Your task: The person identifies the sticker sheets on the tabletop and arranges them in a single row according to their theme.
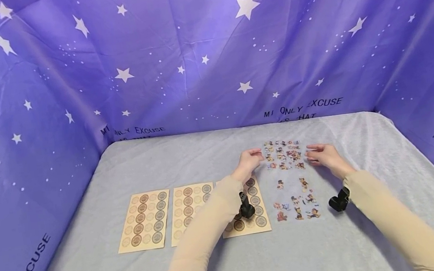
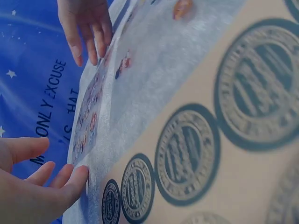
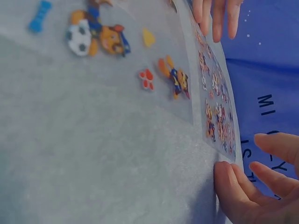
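Observation:
A clear sheet of cartoon-dog stickers (image 1: 281, 156) lies flat toward the back of the table, between both hands. My left hand (image 1: 250, 160) is at its left edge, fingers extended and fingertips right by the sheet. On the opposite side my right hand (image 1: 324, 156) has its fingertips close to the right edge, fingers loosely spread. Seen from the left wrist, the left hand (image 2: 39, 184) has thumb and fingers apart with nothing between them. The right wrist view shows the right hand (image 3: 261, 179) likewise, its fingertips low at the table beside the sheet's corner.
Nearer the front lies a second clear sticker sheet (image 1: 290, 192) with fewer stickers. Three tan sheets of round labels stand in a row to its left: one at far left (image 1: 141, 221), one in the middle (image 1: 189, 203), one partly under the left forearm (image 1: 260, 228). Starry purple cloth (image 1: 193, 83) surrounds the table.

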Tool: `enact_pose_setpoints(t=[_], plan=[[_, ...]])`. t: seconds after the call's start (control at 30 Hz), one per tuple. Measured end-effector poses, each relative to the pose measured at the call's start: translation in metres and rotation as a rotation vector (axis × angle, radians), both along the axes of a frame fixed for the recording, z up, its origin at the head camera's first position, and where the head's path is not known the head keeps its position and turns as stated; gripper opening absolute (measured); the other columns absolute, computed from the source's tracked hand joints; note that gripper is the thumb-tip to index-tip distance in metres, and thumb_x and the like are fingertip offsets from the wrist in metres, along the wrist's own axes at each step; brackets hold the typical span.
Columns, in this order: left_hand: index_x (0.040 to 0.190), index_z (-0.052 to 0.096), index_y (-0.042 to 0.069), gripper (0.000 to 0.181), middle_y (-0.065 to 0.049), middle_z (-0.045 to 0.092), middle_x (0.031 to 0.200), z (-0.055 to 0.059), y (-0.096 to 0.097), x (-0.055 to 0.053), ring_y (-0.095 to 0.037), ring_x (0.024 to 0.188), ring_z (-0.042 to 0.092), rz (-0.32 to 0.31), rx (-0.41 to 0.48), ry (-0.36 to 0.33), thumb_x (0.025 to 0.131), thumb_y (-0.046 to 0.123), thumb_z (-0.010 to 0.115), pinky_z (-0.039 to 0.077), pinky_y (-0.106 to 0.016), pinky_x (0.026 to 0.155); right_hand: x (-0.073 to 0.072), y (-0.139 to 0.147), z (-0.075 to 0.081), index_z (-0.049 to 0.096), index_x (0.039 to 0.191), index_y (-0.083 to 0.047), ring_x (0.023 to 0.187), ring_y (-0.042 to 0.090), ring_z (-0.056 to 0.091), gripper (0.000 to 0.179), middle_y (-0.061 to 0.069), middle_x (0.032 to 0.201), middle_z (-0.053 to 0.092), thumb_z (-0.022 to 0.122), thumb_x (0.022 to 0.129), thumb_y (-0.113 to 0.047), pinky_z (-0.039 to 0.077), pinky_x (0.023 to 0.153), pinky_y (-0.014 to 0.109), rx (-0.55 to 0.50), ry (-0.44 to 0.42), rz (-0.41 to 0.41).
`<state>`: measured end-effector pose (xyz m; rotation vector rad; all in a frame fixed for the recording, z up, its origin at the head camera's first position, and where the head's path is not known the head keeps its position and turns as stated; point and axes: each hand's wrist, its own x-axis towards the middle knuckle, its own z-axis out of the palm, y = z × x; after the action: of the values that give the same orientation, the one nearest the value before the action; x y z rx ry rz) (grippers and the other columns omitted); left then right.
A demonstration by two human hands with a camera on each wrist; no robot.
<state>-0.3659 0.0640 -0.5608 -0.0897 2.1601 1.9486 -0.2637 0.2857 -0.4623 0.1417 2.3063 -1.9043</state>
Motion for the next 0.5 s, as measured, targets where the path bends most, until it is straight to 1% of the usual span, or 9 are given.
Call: enact_pose_setpoints(t=[0.1,0.13,0.2,0.27,0.33,0.37,0.4,0.43,0.5], plan=[[0.11,0.06,0.009,0.036,-0.004,0.062,0.098,-0.005,0.001,-0.005,-0.015,0.084,0.06,0.012,0.068,-0.058,0.076,-0.001,0.062,0.052,-0.027,0.069,0.004,-0.003,0.011,0.027,0.128,0.017,0.073,0.002,0.059,0.062,0.006,0.092,0.062,0.059,0.081,-0.008,0.051,0.072,0.02,-0.029,-0.02,0.007],[0.112,0.06,0.009,0.037,-0.005,0.061,0.101,-0.01,0.003,-0.009,-0.016,0.088,0.06,0.02,0.085,-0.083,0.076,-0.001,0.062,0.052,-0.028,0.071,0.005,-0.005,0.015,0.026,0.129,0.018,0.074,0.002,0.059,0.061,0.011,0.095,0.062,0.057,0.082,-0.007,0.051,0.074,0.021,-0.026,-0.03,0.01],[0.111,0.06,0.008,0.038,-0.007,0.061,0.103,-0.017,0.004,-0.014,-0.017,0.09,0.06,0.031,0.116,-0.108,0.075,-0.002,0.063,0.052,-0.027,0.072,0.004,-0.005,0.015,0.023,0.129,0.019,0.075,0.002,0.06,0.063,0.009,0.093,0.064,0.057,0.083,-0.006,0.05,0.075,0.022,-0.036,-0.046,0.024],[0.112,0.059,0.008,0.037,-0.007,0.059,0.108,-0.014,0.004,-0.014,-0.018,0.093,0.059,0.036,0.114,-0.127,0.077,-0.001,0.063,0.051,-0.027,0.074,0.004,-0.007,0.018,0.022,0.129,0.019,0.075,0.001,0.059,0.06,0.014,0.098,0.062,0.055,0.084,-0.005,0.05,0.077,0.022,-0.018,-0.055,0.026],[0.113,0.058,0.005,0.036,-0.01,0.057,0.111,-0.019,0.006,-0.018,-0.019,0.093,0.059,0.042,0.092,-0.116,0.078,0.0,0.061,0.052,-0.027,0.072,0.004,-0.009,0.02,0.023,0.128,0.019,0.074,0.001,0.059,0.057,0.017,0.1,0.06,0.053,0.085,-0.003,0.05,0.077,0.022,-0.015,-0.058,0.025],[0.114,0.057,0.005,0.035,-0.01,0.056,0.112,-0.015,0.006,-0.015,-0.02,0.095,0.059,0.04,0.085,-0.121,0.08,0.001,0.06,0.051,-0.027,0.075,0.003,-0.009,0.019,0.024,0.127,0.02,0.073,0.003,0.06,0.057,0.01,0.094,0.062,0.054,0.084,-0.002,0.05,0.075,0.022,-0.036,-0.059,0.015],[0.115,0.056,0.004,0.034,-0.012,0.055,0.113,-0.017,0.007,-0.016,-0.021,0.095,0.059,0.039,0.076,-0.119,0.081,0.002,0.059,0.051,-0.029,0.075,0.005,-0.012,0.023,0.025,0.127,0.02,0.073,0.003,0.06,0.054,0.011,0.094,0.061,0.051,0.084,0.0,0.05,0.076,0.022,-0.022,-0.055,0.013],[0.116,0.055,0.005,0.034,-0.012,0.055,0.114,-0.021,0.009,-0.018,-0.022,0.095,0.059,0.04,0.065,-0.122,0.082,0.003,0.058,0.051,-0.029,0.076,0.006,-0.013,0.025,0.026,0.126,0.021,0.072,0.003,0.06,0.052,0.013,0.096,0.06,0.05,0.085,0.001,0.051,0.076,0.023,-0.017,-0.047,0.013],[0.117,0.054,0.004,0.035,-0.013,0.055,0.114,-0.037,0.014,-0.031,-0.023,0.093,0.06,0.046,0.053,-0.14,0.083,0.003,0.057,0.051,-0.03,0.076,0.006,-0.015,0.026,0.027,0.125,0.022,0.071,0.002,0.06,0.05,0.007,0.091,0.061,0.049,0.086,0.002,0.051,0.074,0.022,-0.014,-0.042,0.013]])
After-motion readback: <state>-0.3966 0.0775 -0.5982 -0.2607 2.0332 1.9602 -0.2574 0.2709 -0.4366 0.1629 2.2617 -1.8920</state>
